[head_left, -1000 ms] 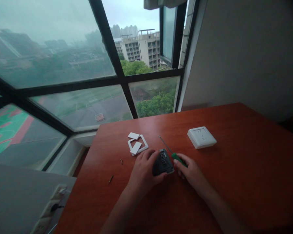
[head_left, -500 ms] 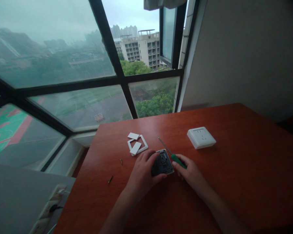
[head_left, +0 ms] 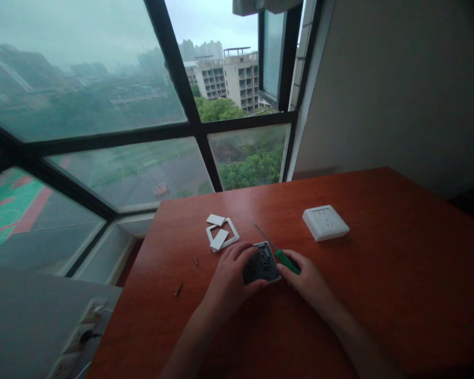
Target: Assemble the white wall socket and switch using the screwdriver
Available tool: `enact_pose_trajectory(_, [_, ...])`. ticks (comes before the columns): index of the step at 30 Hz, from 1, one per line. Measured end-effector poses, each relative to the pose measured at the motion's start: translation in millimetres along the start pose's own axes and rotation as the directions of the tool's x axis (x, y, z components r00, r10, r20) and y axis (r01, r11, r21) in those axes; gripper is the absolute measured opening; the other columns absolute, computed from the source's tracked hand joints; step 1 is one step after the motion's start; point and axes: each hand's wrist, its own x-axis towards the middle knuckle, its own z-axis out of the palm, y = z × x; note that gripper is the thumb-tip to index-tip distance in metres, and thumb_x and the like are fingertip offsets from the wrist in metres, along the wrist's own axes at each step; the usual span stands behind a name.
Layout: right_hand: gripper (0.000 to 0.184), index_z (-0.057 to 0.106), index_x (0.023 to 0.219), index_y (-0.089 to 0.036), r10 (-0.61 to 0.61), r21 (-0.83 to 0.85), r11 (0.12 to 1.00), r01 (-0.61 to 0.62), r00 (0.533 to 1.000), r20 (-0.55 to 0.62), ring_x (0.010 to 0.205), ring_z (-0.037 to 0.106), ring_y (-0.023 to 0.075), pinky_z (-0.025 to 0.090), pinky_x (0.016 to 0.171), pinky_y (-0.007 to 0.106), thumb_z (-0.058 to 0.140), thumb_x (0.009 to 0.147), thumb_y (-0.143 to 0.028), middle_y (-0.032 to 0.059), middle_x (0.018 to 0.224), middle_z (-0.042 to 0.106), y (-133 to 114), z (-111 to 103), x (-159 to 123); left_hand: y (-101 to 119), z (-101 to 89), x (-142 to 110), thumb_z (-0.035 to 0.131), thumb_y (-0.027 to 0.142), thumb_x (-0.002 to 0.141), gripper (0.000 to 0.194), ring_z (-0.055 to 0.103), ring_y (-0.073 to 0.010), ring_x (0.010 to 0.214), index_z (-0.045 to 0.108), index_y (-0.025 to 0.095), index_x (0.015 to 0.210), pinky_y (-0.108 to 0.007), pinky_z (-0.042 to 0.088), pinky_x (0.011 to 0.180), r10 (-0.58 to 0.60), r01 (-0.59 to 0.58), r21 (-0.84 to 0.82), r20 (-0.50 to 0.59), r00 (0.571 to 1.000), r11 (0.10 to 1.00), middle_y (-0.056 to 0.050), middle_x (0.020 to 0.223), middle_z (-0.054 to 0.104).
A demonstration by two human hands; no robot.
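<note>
My left hand grips the left side of a switch module, a square white-edged piece whose dark inner side faces up. In my right hand is a screwdriver with a green handle, its thin shaft pointing away and to the left, past the module's right edge. My right fingertips are close beside the module; whether they touch it I cannot tell. Beyond my left hand lie a white square frame and two white plates, one near plate and one far plate, overlapping the frame.
Two screws lie left of my left hand, a far screw and a near screw. A white wall socket sits on the right of the brown table. Windows rise behind the table, and a wall with plugged-in outlets is at lower left.
The screwdriver and the switch module have shifted very slightly to the left with my hands. Both are held as before, and the things on the table have stayed put.
</note>
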Motion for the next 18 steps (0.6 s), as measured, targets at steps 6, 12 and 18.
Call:
enact_pose_trajectory(6, [0.033, 0.064, 0.105, -0.015, -0.011, 0.003, 1.0, 0.011, 1.0, -0.011, 0.08, 0.064, 0.0227, 0.05, 0.068, 0.032, 0.058, 0.082, -0.037, 0.0072, 0.093, 0.07, 0, 0, -1, -9, -5.2, -9, 0.082, 0.027, 0.067, 0.074, 0.04, -0.0327, 0.133, 0.047, 0.026, 0.132, -0.053, 0.036, 0.108, -0.033, 0.031, -0.103, -0.02, 0.999, 0.994, -0.013, 0.143, 0.042])
enact_pose_trajectory(12, [0.035, 0.066, 0.106, -0.016, 0.011, 0.014, 1.0, -0.011, 1.0, 0.0, 0.083, 0.066, 0.0255, 0.052, 0.071, 0.035, 0.06, 0.08, -0.039, 0.008, 0.094, 0.072, -1, -1, -2, -17, -9.1, -20, 0.079, 0.018, 0.069, 0.075, 0.041, -0.0297, 0.134, 0.044, 0.026, 0.135, -0.053, 0.036, 0.11, -0.08, 0.072, -0.22, -0.028, 0.996, 0.973, -0.012, 0.142, 0.044])
enact_pose_trajectory(18, [0.035, 0.066, 0.106, -0.015, -0.033, 0.003, 0.999, 0.033, 0.999, -0.01, 0.094, 0.066, 0.0269, 0.051, 0.082, 0.037, 0.061, 0.079, -0.038, 0.01, 0.102, 0.072, -1, -1, -2, -16, -6.1, -21, 0.077, 0.015, 0.07, 0.071, 0.042, -0.0286, 0.133, 0.045, 0.025, 0.134, -0.052, 0.037, 0.109, -0.105, 0.091, -0.277, -0.035, 0.994, 0.957, -0.012, 0.142, 0.046])
